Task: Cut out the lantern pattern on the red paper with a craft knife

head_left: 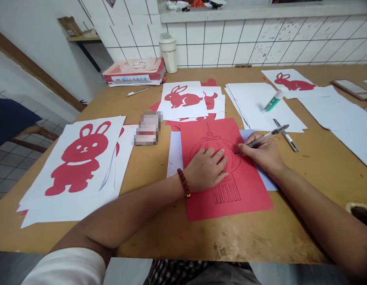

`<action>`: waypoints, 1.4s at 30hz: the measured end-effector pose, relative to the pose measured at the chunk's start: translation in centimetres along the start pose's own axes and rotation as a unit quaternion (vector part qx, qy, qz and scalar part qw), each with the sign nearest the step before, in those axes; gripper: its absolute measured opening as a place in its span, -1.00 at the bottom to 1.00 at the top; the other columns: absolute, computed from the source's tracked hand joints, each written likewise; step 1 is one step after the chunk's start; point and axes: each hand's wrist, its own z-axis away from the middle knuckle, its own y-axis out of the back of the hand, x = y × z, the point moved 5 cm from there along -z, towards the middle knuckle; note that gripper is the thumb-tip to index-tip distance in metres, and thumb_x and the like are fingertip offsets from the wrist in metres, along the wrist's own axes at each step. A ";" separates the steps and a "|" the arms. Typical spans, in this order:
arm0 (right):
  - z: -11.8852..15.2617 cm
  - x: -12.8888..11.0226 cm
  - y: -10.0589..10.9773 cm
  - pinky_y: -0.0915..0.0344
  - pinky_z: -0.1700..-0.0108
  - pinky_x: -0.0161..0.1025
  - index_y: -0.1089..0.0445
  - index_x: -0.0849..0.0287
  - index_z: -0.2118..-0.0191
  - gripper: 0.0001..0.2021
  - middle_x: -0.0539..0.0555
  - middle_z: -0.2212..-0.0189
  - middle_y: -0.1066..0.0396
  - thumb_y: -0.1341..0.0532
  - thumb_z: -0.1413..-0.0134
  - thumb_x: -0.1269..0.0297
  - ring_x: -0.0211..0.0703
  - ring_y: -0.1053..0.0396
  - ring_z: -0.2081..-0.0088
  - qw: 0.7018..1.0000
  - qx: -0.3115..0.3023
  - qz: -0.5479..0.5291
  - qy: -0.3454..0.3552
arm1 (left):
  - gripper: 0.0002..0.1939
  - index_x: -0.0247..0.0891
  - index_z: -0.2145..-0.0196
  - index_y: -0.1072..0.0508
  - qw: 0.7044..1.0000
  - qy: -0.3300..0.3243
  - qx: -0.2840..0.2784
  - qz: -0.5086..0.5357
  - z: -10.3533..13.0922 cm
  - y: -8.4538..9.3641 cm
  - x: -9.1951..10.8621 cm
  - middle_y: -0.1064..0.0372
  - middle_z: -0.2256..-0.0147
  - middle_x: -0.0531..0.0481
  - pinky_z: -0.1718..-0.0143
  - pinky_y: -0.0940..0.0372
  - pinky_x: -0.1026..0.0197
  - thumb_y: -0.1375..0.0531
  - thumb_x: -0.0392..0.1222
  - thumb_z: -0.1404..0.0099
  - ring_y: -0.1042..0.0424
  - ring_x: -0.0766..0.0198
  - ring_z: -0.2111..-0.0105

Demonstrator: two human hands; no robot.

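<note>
A red sheet of paper point(198, 206) lies before me with a lantern outline point(226, 192) drawn on it, tassel toward me. My left hand point(207, 168) rests flat across the lantern's middle, fingers spread, hiding part of the drawing. In my right hand point(262, 152) is a pen point(268, 135), its tip touching the paper near the lantern's right edge. Under the red sheet, pale lavender paper point(174, 152) sticks out on both sides. Just beyond my right hand lies a craft knife point(286, 135) on the table.
White sheets with red rabbit cutouts lie left point(82, 174), ahead point(183, 99) and far right point(293, 81). A glue stick point(273, 101) is on a white paper stack point(255, 114). At the back stand a paper pile point(134, 71) and a white cup point(168, 51). A pixelated object point(148, 128) sits left.
</note>
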 end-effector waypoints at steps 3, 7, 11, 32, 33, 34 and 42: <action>0.0 0.0 0.0 -0.18 0.52 -0.25 -0.33 0.10 0.59 -0.75 -0.03 0.66 -0.35 -0.41 0.10 0.24 -0.25 -0.23 0.59 1.000 0.004 -0.006 -0.005 | -0.54 -0.37 -0.10 -0.44 1.000 0.000 -0.004 0.000 0.0 -0.1 0.0 -0.31 -0.22 -0.27 0.14 -0.23 -0.01 0.01 0.02 -0.52 -0.35 -0.01 0.06; 0.1 -0.1 0.0 -0.17 0.51 -0.24 -0.32 0.10 0.60 -0.75 -0.04 0.66 -0.34 -0.41 0.11 0.27 -0.26 -0.21 0.59 1.000 0.001 -0.003 -0.004 | -0.54 -0.37 -0.11 -0.44 1.000 0.002 -0.006 -0.001 0.0 -0.1 0.0 -0.30 -0.23 -0.26 0.15 -0.23 0.00 0.01 0.02 -0.53 -0.35 -0.01 0.05; 0.1 -0.1 0.0 -0.17 0.52 -0.24 -0.31 0.10 0.59 -0.73 -0.02 0.66 -0.34 -0.41 0.10 0.24 -0.24 -0.21 0.59 1.000 -0.003 -0.004 -0.005 | -0.54 -0.37 -0.11 -0.44 1.000 0.001 -0.004 -0.001 0.0 -0.1 0.0 -0.30 -0.23 -0.26 0.15 -0.23 0.00 0.01 0.02 -0.53 -0.35 -0.01 0.05; 0.1 0.2 0.0 -0.11 0.55 -0.27 -0.33 0.12 0.60 -0.73 -0.03 0.67 -0.30 -0.42 0.12 0.23 -0.28 -0.16 0.61 1.000 -0.011 -0.003 0.007 | -0.53 -0.37 -0.12 -0.44 1.000 -0.001 0.002 -0.007 0.0 -0.1 0.0 -0.31 -0.23 -0.25 0.17 -0.22 0.00 0.01 0.02 -0.52 -0.35 -0.01 0.06; 0.1 0.2 0.0 -0.11 0.55 -0.27 -0.33 0.12 0.60 -0.73 -0.03 0.67 -0.30 -0.42 0.12 0.23 -0.29 -0.16 0.61 1.000 -0.012 -0.003 0.008 | -0.53 -0.37 -0.12 -0.44 1.000 -0.001 0.001 -0.008 0.0 -0.2 0.0 -0.31 -0.23 -0.25 0.17 -0.23 0.00 0.01 0.02 -0.53 -0.35 -0.01 0.06; 0.1 0.2 0.1 -0.11 0.55 -0.27 -0.33 0.12 0.60 -0.73 -0.04 0.68 -0.29 -0.42 0.11 0.23 -0.29 -0.16 0.61 1.000 -0.011 -0.004 0.009 | -0.53 -0.37 -0.12 -0.44 1.000 0.000 0.000 -0.008 0.0 -0.2 0.0 -0.31 -0.23 -0.24 0.17 -0.23 0.00 0.02 0.02 -0.53 -0.36 -0.02 0.06; 0.2 0.2 0.1 -0.07 0.56 -0.28 -0.32 0.13 0.60 -0.73 -0.04 0.68 -0.28 -0.42 0.14 0.24 -0.31 -0.14 0.61 1.000 -0.013 -0.013 0.011 | -0.52 -0.38 -0.12 -0.44 1.000 -0.001 0.000 -0.007 0.0 -0.1 0.0 -0.31 -0.23 -0.24 0.16 -0.22 0.00 0.02 0.02 -0.53 -0.35 -0.02 0.05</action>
